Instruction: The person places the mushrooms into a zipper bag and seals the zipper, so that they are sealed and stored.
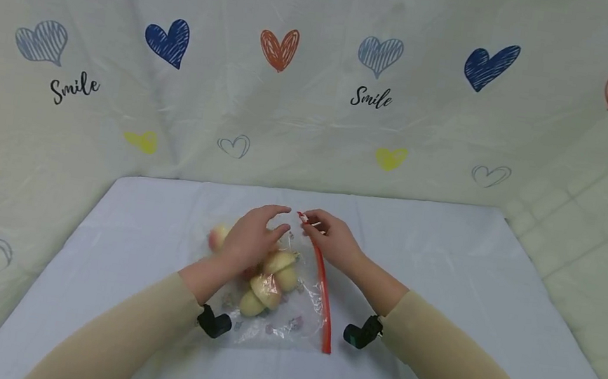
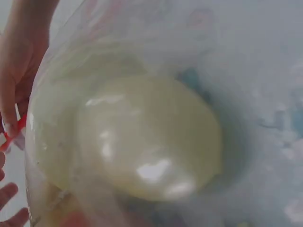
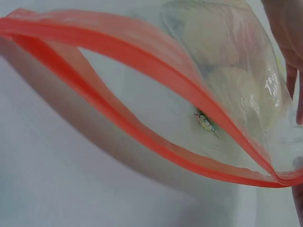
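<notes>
A clear zip bag (image 1: pixel 285 334) with a red zip strip (image 1: pixel 325 295) lies on its side, holding several cream, pink-tinged mushroom-shaped pieces (image 1: pixel 266 290). My right hand (image 1: pixel 329 237) pinches the far end of the red strip between thumb and fingers. Over the bag's far part, my left hand (image 1: pixel 254 234) has its thumb and fingers spread apart, fingertips pointing toward the strip's end, with nothing between them. The right wrist view shows the two red edges (image 3: pixel 142 135) parted in the middle and meeting at the pinched end. Through the plastic, one rounded cream piece (image 2: pixel 151 137) fills the left wrist view.
The bag rests on a white-covered table (image 1: pixel 441 284). Behind it hangs a pale curtain (image 1: pixel 313 120) printed with hearts and "Smile". A small black camera (image 1: pixel 214 322) is strapped at the left wrist, another black camera (image 1: pixel 363 332) at the right.
</notes>
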`<move>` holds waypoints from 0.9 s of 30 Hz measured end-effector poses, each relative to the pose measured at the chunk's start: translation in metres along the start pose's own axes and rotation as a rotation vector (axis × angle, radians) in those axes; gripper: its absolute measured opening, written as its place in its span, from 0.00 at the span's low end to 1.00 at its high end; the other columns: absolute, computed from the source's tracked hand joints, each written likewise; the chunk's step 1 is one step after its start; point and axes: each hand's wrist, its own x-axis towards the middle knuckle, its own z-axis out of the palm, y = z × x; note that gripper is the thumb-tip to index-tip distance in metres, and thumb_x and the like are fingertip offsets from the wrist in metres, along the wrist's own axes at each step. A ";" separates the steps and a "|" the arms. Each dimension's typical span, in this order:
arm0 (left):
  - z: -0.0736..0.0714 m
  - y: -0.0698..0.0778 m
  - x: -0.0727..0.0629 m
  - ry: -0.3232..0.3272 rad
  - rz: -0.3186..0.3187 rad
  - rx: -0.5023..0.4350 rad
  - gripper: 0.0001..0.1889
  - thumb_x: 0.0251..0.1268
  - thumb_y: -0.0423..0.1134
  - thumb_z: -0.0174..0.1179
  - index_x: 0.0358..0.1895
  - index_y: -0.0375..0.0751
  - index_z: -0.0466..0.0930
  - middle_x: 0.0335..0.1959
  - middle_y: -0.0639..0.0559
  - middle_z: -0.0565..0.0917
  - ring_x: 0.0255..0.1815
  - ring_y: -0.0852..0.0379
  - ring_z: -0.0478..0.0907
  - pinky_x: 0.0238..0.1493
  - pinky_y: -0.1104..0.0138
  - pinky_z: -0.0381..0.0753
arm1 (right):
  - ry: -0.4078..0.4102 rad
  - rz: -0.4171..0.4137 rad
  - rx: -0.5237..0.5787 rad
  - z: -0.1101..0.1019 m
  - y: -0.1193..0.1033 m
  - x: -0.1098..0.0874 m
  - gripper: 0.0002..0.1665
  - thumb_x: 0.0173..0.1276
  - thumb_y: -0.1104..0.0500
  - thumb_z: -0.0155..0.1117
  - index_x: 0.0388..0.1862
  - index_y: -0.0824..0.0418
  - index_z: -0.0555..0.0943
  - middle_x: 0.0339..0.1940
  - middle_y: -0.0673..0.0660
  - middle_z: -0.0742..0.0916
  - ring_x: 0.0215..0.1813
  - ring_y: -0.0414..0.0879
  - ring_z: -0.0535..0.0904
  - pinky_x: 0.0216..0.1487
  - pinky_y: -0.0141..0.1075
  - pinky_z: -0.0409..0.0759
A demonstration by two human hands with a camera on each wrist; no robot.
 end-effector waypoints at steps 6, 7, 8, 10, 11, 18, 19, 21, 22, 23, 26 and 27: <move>0.003 -0.003 0.015 -0.031 0.022 -0.117 0.20 0.72 0.50 0.59 0.64 0.59 0.77 0.64 0.59 0.78 0.68 0.55 0.70 0.68 0.57 0.68 | 0.073 -0.033 -0.055 0.002 -0.001 0.000 0.16 0.73 0.56 0.63 0.56 0.58 0.82 0.52 0.55 0.86 0.51 0.49 0.83 0.52 0.45 0.82; 0.003 -0.003 0.017 -0.033 0.029 -0.135 0.19 0.72 0.50 0.60 0.64 0.59 0.78 0.64 0.59 0.78 0.68 0.55 0.71 0.67 0.57 0.69 | 0.082 -0.040 -0.053 0.002 -0.002 -0.001 0.16 0.72 0.56 0.64 0.56 0.59 0.82 0.52 0.55 0.86 0.51 0.50 0.83 0.52 0.45 0.81; 0.004 -0.004 0.018 -0.036 0.032 -0.152 0.19 0.72 0.50 0.60 0.63 0.59 0.78 0.63 0.60 0.79 0.67 0.56 0.71 0.67 0.57 0.70 | 0.090 -0.045 -0.054 0.002 -0.003 0.000 0.16 0.72 0.55 0.65 0.55 0.59 0.83 0.52 0.55 0.86 0.51 0.49 0.83 0.52 0.45 0.81; 0.005 -0.004 0.021 -0.039 0.040 -0.194 0.18 0.72 0.49 0.60 0.62 0.58 0.79 0.60 0.60 0.80 0.66 0.57 0.72 0.66 0.56 0.71 | 0.105 -0.056 -0.054 0.003 -0.003 0.000 0.16 0.71 0.55 0.66 0.54 0.59 0.83 0.51 0.55 0.86 0.50 0.49 0.83 0.51 0.44 0.82; 0.005 -0.004 0.022 -0.038 0.044 -0.216 0.17 0.71 0.49 0.60 0.61 0.57 0.80 0.59 0.61 0.81 0.66 0.56 0.73 0.65 0.55 0.71 | 0.111 -0.062 -0.057 0.003 -0.003 0.000 0.15 0.70 0.55 0.67 0.53 0.59 0.83 0.50 0.55 0.86 0.49 0.49 0.83 0.50 0.44 0.82; 0.004 -0.006 0.026 -0.024 0.057 -0.292 0.13 0.70 0.49 0.61 0.54 0.55 0.84 0.50 0.63 0.85 0.58 0.51 0.78 0.59 0.53 0.76 | 0.147 -0.061 -0.077 0.007 -0.002 0.006 0.14 0.69 0.51 0.68 0.49 0.57 0.85 0.44 0.52 0.87 0.46 0.46 0.82 0.49 0.42 0.82; 0.003 -0.007 0.026 -0.022 0.059 -0.292 0.13 0.70 0.49 0.61 0.54 0.55 0.84 0.50 0.63 0.85 0.57 0.51 0.79 0.58 0.54 0.77 | 0.152 -0.058 -0.079 0.007 -0.003 0.006 0.14 0.69 0.51 0.68 0.48 0.57 0.85 0.43 0.52 0.87 0.46 0.46 0.82 0.49 0.42 0.82; 0.003 -0.007 0.027 -0.022 0.056 -0.292 0.12 0.70 0.49 0.61 0.53 0.56 0.85 0.49 0.64 0.86 0.55 0.54 0.79 0.57 0.56 0.77 | 0.159 -0.059 -0.087 0.008 -0.003 0.008 0.14 0.69 0.50 0.68 0.47 0.56 0.85 0.42 0.51 0.87 0.46 0.45 0.83 0.49 0.42 0.82; 0.002 -0.008 0.028 -0.024 0.057 -0.294 0.12 0.70 0.48 0.62 0.52 0.56 0.85 0.49 0.64 0.86 0.54 0.55 0.79 0.57 0.56 0.77 | 0.163 -0.062 -0.089 0.008 -0.003 0.008 0.13 0.69 0.50 0.68 0.46 0.56 0.85 0.42 0.51 0.87 0.46 0.45 0.83 0.48 0.42 0.82; 0.002 -0.008 0.028 -0.026 0.057 -0.294 0.11 0.70 0.49 0.62 0.52 0.57 0.86 0.48 0.65 0.85 0.54 0.55 0.79 0.56 0.57 0.77 | 0.166 -0.065 -0.090 0.009 -0.003 0.008 0.13 0.69 0.50 0.68 0.45 0.56 0.85 0.41 0.51 0.87 0.45 0.45 0.83 0.48 0.42 0.82; 0.000 -0.009 0.029 -0.033 0.060 -0.294 0.10 0.69 0.48 0.62 0.49 0.58 0.87 0.48 0.65 0.85 0.53 0.56 0.79 0.56 0.56 0.77 | 0.173 -0.073 -0.083 0.009 -0.006 0.008 0.11 0.68 0.51 0.69 0.43 0.57 0.84 0.39 0.50 0.87 0.44 0.44 0.83 0.47 0.41 0.82; -0.001 -0.009 0.030 -0.033 0.062 -0.290 0.09 0.69 0.48 0.63 0.48 0.58 0.87 0.48 0.65 0.85 0.53 0.55 0.79 0.56 0.56 0.77 | 0.174 -0.074 -0.079 0.009 -0.007 0.008 0.11 0.68 0.51 0.69 0.42 0.57 0.84 0.39 0.50 0.87 0.43 0.44 0.83 0.47 0.41 0.82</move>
